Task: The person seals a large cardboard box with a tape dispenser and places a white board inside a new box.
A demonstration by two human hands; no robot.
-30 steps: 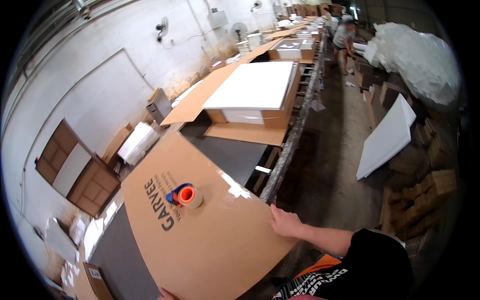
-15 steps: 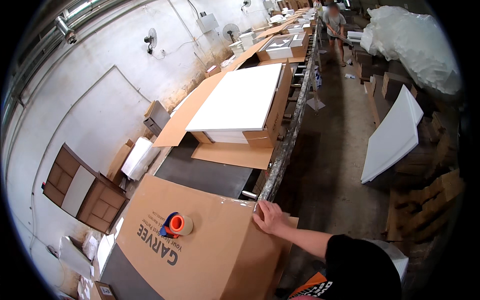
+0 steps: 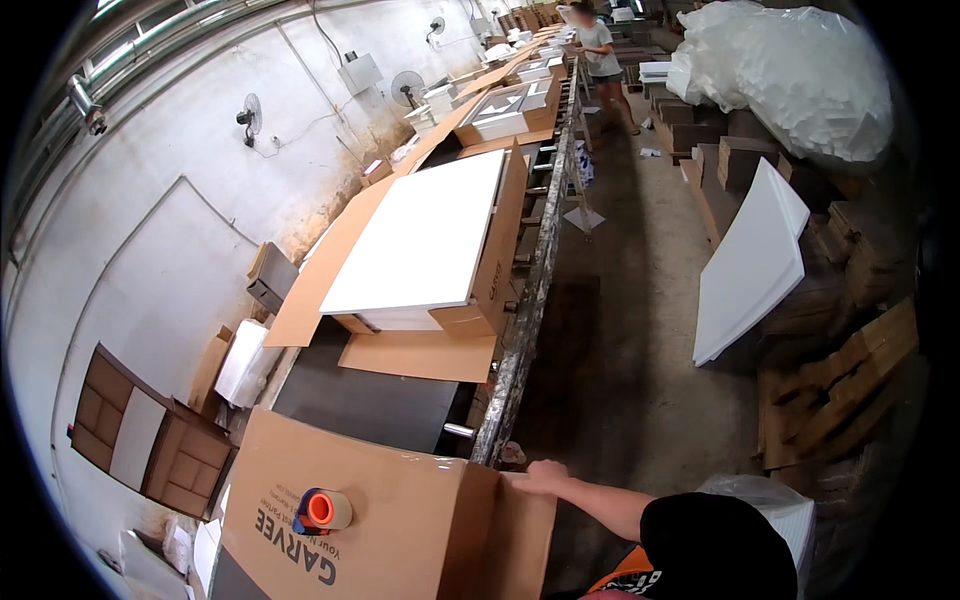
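A large brown cardboard carton (image 3: pixel 380 500) lies at the near end of the conveyor line, its top seam covered by clear tape. On it stands a tape dispenser (image 3: pixel 318 511) with a blue body, an orange core and a tan roll. My right hand (image 3: pixel 541 478) is at the upper edge of the carton's side flap (image 3: pixel 522 525), its fingers bent over the edge; the fingertips are partly hidden. My right arm, in a black sleeve (image 3: pixel 715 545), reaches in from the lower right. My left hand is out of view.
Farther up the line sits an open carton (image 3: pixel 485 290) with a white panel (image 3: pixel 420 235) on top. A metal rail (image 3: pixel 535 290) edges the conveyor. To the right are white sheets (image 3: pixel 750 265), stacked cardboard (image 3: pixel 840 385) and bagged foam (image 3: pixel 785 80). A person (image 3: pixel 598 60) stands far off.
My right hand has moved from the carton's top corner to its side flap, which stands farther out. In the picture the carton and dispenser sit lower left. The distant person has turned and stands more upright.
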